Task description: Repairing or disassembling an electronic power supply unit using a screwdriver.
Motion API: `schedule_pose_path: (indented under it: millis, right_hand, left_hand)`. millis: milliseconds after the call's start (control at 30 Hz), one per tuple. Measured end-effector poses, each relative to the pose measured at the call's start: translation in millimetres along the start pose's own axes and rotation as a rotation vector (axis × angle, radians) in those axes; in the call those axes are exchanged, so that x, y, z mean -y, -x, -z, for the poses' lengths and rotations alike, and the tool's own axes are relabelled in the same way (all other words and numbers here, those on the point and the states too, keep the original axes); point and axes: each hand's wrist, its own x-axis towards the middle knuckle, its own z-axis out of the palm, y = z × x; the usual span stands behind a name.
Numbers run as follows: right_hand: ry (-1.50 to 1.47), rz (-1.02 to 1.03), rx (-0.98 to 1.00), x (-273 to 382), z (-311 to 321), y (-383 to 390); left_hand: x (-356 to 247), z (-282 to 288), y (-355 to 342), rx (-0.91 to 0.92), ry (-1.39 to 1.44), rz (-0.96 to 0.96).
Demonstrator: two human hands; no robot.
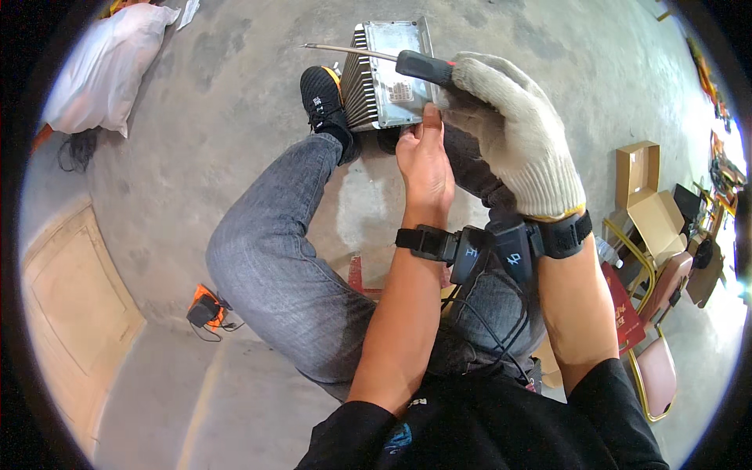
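A silver finned metal box (pixel 398 61) with a pale label sits tilted between my feet, its row of dark fins facing left. My bare left hand (pixel 428 166) grips its near edge, thumb on top and the other fingers hidden underneath. In my right hand (pixel 513 129), which wears a white knitted glove, is a screwdriver (pixel 424 67) with a black handle. Its long shaft crosses above the box and points left, the tip past the fins. Both wrists carry black straps with small black devices and cables.
A stuffed white plastic bag (pixel 110 66) lies at the far left, with a wooden panel (pixel 78 305) nearer. A black adapter (pixel 205 309) rests on something orange. At right are an open cardboard box (pixel 654 207) and a chair (pixel 654 376). My black shoe (pixel 323 102) stands left of the metal box.
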Motion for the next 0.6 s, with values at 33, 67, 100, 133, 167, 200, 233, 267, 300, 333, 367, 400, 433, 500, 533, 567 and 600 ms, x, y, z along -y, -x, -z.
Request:
schedule_pose_path:
  millis: [33,67,100,133,167,200,233,267,300,333,367,400,433,500,533,567,600]
  right_hand:
    - [-0.088,-0.056,-0.032,2,2,0]
    - [-0.088,-0.054,-0.025,8,7,2]
    - [-0.112,-0.120,0.043,21,17,5]
    - [-0.133,-0.187,0.107,35,27,7]
    - [-0.159,-0.297,0.058,47,32,7]
    - [-0.159,-0.296,0.061,59,39,9]
    - [-0.020,-0.287,0.075,72,48,11]
    - [0.113,-0.278,0.090,80,54,14]
    - [0.110,-0.274,0.092,85,59,15]
    - [0.221,-0.232,0.068,88,66,17]
    - [0.329,-0.189,0.045,91,71,18]
    - [0.332,-0.189,0.046,95,74,19]
    - [0.397,-0.168,0.050,98,76,20]
    - [0.437,-0.167,0.045,103,77,20]
    - [0.435,-0.167,0.046,104,77,21]
    - [0.465,-0.172,0.057,105,78,21]
    - [0.494,-0.177,0.068,105,78,21]
  left_hand:
    - [-1,2,-1,-0.001,0.006,-0.006]
    - [-2,5,-1,0.024,-0.012,0.009]
    - [-2,9,-1,0.048,-0.030,0.025]
    - [-2,8,0,0.049,-0.025,0.025]
    - [-4,8,1,0.040,-0.057,0.038]
    - [-6,9,3,0.031,-0.090,0.051]
    - [-9,6,5,0.035,-0.158,0.079]
    - [-14,6,6,0.036,-0.158,0.075]
    - [-20,7,6,0.056,-0.185,0.072]
    - [-20,7,6,0.077,-0.206,0.078]
    - [-20,7,7,0.093,-0.253,0.073]
    - [-21,7,8,0.094,-0.250,0.074]
    - [-22,7,10,0.083,-0.232,0.121]
    - [-25,7,11,0.071,-0.217,0.163]
    - [-27,8,12,0.080,-0.223,0.172]
    - [-29,8,13,0.090,-0.230,0.181]
    - [-30,8,13,0.088,-0.233,0.179]
